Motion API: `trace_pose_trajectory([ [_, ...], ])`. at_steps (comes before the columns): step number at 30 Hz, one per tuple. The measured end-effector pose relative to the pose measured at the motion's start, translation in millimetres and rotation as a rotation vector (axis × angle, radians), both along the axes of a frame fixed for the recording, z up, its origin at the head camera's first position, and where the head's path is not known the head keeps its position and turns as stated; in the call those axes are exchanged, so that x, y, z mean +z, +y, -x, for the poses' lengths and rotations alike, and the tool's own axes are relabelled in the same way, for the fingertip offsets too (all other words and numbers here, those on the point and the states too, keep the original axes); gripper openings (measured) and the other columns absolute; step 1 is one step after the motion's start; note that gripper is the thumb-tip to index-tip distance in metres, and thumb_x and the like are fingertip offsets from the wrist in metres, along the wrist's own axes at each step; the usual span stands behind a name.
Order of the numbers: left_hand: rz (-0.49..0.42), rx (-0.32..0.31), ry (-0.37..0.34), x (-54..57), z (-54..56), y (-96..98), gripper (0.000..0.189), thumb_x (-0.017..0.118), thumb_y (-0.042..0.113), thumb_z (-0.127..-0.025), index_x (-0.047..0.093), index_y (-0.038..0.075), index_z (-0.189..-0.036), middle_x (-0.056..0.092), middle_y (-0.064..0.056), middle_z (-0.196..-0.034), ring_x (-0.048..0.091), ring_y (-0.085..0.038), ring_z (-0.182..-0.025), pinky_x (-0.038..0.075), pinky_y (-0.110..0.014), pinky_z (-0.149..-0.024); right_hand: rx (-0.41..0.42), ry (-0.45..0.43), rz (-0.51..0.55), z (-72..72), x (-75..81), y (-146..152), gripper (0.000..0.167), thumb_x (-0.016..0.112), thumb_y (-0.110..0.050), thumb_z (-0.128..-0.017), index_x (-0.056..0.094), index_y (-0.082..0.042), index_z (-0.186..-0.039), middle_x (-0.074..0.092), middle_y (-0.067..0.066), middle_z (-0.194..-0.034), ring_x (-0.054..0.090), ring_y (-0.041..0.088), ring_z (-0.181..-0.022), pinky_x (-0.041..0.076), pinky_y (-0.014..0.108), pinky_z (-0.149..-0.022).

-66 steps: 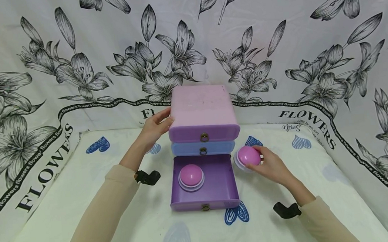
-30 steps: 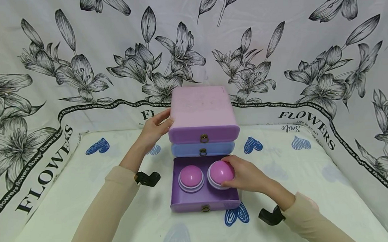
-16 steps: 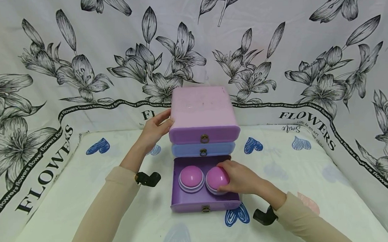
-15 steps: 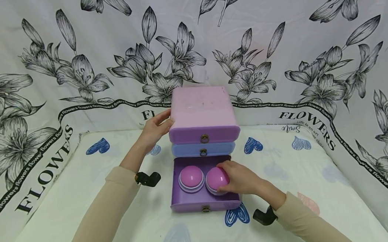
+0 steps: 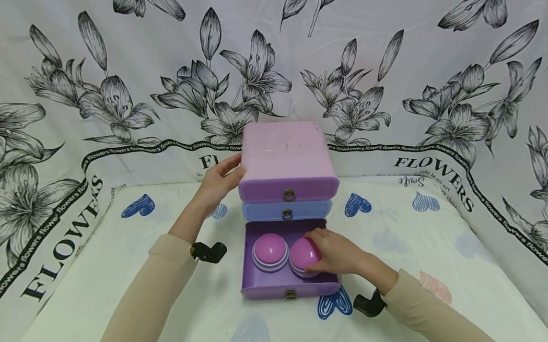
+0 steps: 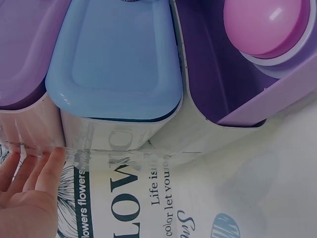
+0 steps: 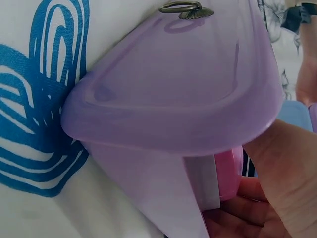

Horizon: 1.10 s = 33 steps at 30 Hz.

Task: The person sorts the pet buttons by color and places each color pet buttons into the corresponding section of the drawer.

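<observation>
A small drawer cabinet (image 5: 284, 149) with a pink top stands in the middle of the head view, its bottom purple drawer (image 5: 267, 293) pulled out. My left hand (image 5: 218, 185) rests on the cabinet's left side; in the left wrist view its fingertips touch the clear-looking side wall. Inside the drawer, on the left, sits a round jar with a pink domed lid (image 5: 269, 248) and a white base. Beside it, my right hand (image 5: 337, 253) holds a second pink-domed jar (image 5: 302, 254) between thumb and fingers, low in the drawer. Whether its base touches the drawer floor is hidden.
Above the open drawer are a closed blue drawer (image 5: 262, 212) and a closed purple top drawer (image 5: 261, 191), with ring pulls. White cloth with hearts (image 5: 137, 206) lies underneath. A flower-printed cloth (image 5: 258, 72) hangs behind.
My right hand has carried the second jar from the cloth right of the cabinet leftward into the drawer, then lowered it beside the first. The left hand has stayed at the cabinet's side.
</observation>
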<state>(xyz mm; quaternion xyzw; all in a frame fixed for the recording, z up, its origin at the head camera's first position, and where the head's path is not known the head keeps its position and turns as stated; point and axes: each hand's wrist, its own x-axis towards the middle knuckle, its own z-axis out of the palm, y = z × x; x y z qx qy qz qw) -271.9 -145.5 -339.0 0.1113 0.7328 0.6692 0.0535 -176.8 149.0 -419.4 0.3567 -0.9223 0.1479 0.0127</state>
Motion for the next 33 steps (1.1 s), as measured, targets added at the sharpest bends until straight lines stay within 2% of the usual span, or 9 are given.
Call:
trace_pose_trajectory([
  [12,-0.004,-0.001,-0.006,0.7,0.0,0.2,0.057,0.056,0.024,-0.093,0.033,0.015,-0.144,0.033,-0.006,-0.147,0.041,-0.022,-0.129,0.043,-0.032,-0.101,0.008,-0.037,-0.04,-1.3,5.1,-1.3,0.068,0.077,-0.036,-0.073,0.051,0.004,-0.121,0.059,0.013,-0.109,0.057,0.021,-0.096,0.054,0.034,-0.081],
  [24,-0.004,0.004,0.006,1.2,-2.5,1.6,0.057,0.057,0.026,-0.092,0.035,0.015,-0.143,0.035,-0.006,-0.146,0.042,-0.021,-0.128,0.045,-0.026,-0.097,0.035,-0.037,-0.074,-1.2,5.1,-1.5,0.068,0.076,-0.028,-0.075,0.048,0.007,-0.125,0.057,0.016,-0.114,0.056,0.024,-0.1,0.053,0.036,-0.085],
  [29,-0.007,0.0,-0.001,1.2,-3.0,1.5,0.057,0.057,0.026,-0.092,0.035,0.015,-0.143,0.035,-0.004,-0.145,0.043,-0.02,-0.127,0.046,-0.024,-0.095,0.03,-0.068,-0.076,-2.6,5.5,-2.0,0.068,0.073,-0.029,-0.078,0.046,0.005,-0.129,0.054,0.016,-0.121,0.055,0.026,-0.107,0.051,0.037,-0.089],
  [33,-0.005,0.0,-0.003,0.4,-2.4,0.6,0.057,0.058,0.027,-0.092,0.035,0.015,-0.143,0.036,-0.004,-0.145,0.043,-0.02,-0.127,0.046,-0.024,-0.096,0.04,-0.043,-0.059,-4.3,6.1,-1.8,0.063,0.071,-0.03,-0.08,0.048,0.001,-0.13,0.053,0.014,-0.124,0.053,0.026,-0.111,0.05,0.037,-0.092],
])
